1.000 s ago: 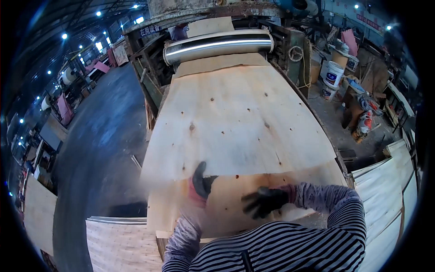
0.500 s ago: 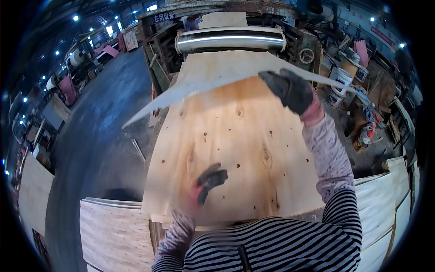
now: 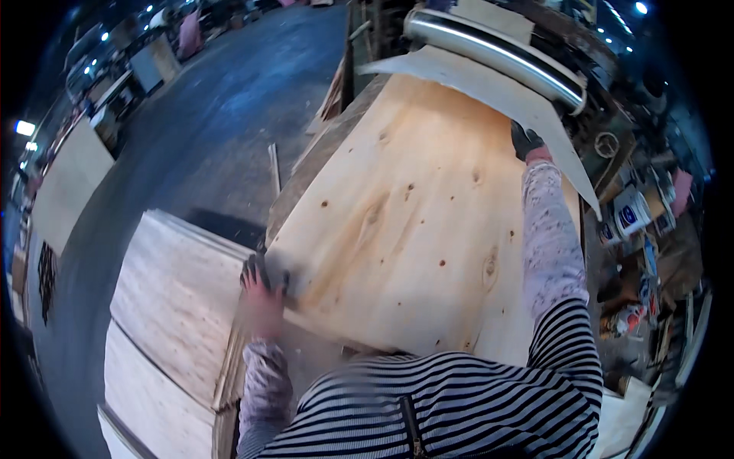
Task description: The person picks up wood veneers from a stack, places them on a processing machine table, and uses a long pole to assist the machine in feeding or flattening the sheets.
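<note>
A thin pale veneer sheet (image 3: 489, 76) runs into a shiny metal roller (image 3: 497, 50), its near edge raised. My right hand (image 3: 527, 142), in a dark glove, grips that edge right of its middle; part of the fingers is hidden. Below lies a knotty wood sheet (image 3: 397, 229), flat on the worktable. At its near left corner, my left hand (image 3: 262, 287) is gloved and slightly blurred, fingers spread and holding nothing. It is next to the right edge of a veneer stack (image 3: 180, 283); whether it touches the stack, I cannot tell.
Machine framework with a handwheel (image 3: 606, 145) stands beyond the right arm. White buckets (image 3: 631, 212) and clutter crowd the right side. On the dark floor (image 3: 199, 130) at left lie thin wood strips (image 3: 274, 167). Another board (image 3: 73, 180) leans at far left.
My left hand has moved left, from over the knotty sheet to the stack's edge. My right hand has gone forward with the veneer, which reaches farther into the roller. The view has turned left.
</note>
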Available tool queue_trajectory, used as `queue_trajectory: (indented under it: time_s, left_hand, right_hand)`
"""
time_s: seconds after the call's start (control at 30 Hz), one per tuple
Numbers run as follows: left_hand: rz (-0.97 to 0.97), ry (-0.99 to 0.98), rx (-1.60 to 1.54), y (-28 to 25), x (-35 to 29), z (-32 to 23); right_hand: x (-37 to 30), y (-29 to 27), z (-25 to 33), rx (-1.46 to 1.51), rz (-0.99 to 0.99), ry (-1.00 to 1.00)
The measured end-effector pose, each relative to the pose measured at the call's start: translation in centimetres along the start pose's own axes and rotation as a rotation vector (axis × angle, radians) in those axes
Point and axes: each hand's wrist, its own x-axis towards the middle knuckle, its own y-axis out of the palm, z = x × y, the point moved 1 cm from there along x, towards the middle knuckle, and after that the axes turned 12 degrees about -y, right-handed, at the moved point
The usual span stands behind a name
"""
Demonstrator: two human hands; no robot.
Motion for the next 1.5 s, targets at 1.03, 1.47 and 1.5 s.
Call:
queue_trajectory:
  time_s: [1.03,1.47,1.5]
  left_hand:
    - [0.463,-0.164,-1.423,-4.5,15.0,-9.2]
    - [0.711,-0.249,-1.420,0.8,10.6,-4.2]
    - [0.585,-0.233,-1.233,1.7,10.1,-3.2]
  right_hand:
    - [-39.1,1.4,25.7,0.859,0.565,-0.225]
    - [-23.9,-4.7,14.6,2.147,-0.376,0.062]
    - [-21.4,-6.1,13.2,2.265,-0.311,0.141]
